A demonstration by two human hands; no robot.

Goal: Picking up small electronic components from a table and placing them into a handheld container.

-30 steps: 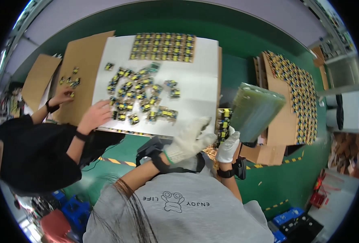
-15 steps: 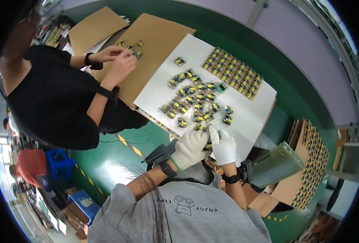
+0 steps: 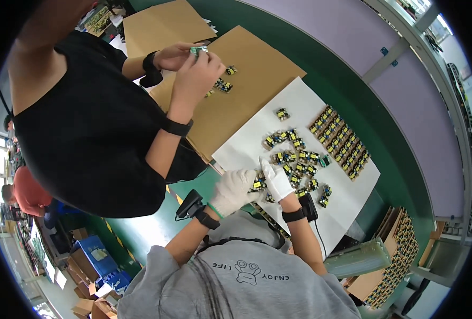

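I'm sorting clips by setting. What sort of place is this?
Probably an electronics assembly or sorting workshop. Many small circuit boards lie loose and in neat rows on a white sheet over a green workbench; a gloved left hand and right hand handle one, beside a co-worker.

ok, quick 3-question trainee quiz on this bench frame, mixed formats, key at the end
1. True or false: both gloved hands, the left hand and the right hand, are together on one small yellow-and-black circuit board at the near edge of the white sheet.
2. Multiple choice: the neat rows of boards lie on A) the brown cardboard, B) the white sheet, C) the green table.
3. Fill in: the co-worker in the black shirt holds a small part over the brown ____.

Key: 1 true; 2 B; 3 cardboard.
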